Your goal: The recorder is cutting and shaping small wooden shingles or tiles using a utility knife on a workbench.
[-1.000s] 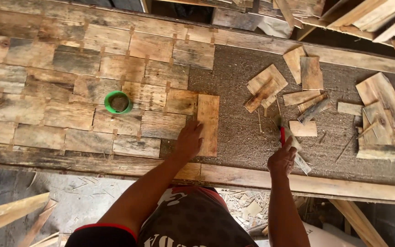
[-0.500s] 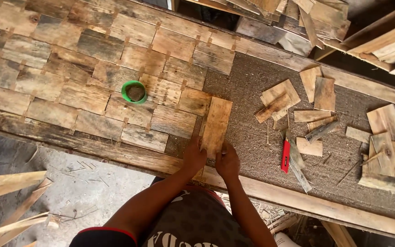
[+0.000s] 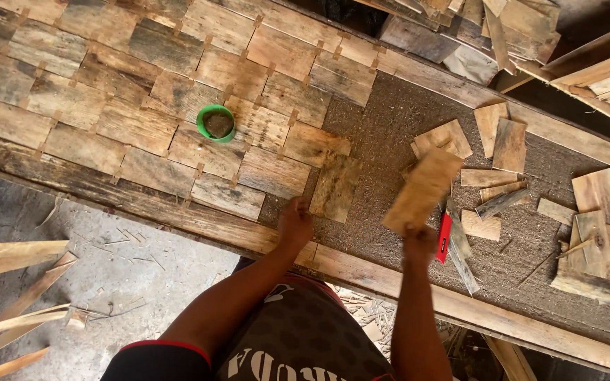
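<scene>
The right hand [image 3: 420, 240] is gripping a wood block [image 3: 421, 190] by its near end, fingers closed around it, and is holding it tilted above the grey tabletop [image 3: 390, 120], clear of the surface. The left hand [image 3: 295, 222] is resting at the near edge of the tabletop, just beside the lower corner of a plank [image 3: 335, 188] that is lying flat at the end of the tiled wood pieces [image 3: 135, 127]; whether its fingers are curled or spread cannot be told. A green cup [image 3: 215, 122] is standing on the tiled pieces, well left of both hands. A red tool [image 3: 444, 237] is lying just right of the right hand, and loose offcuts [image 3: 510, 144] are lying scattered farther right
</scene>
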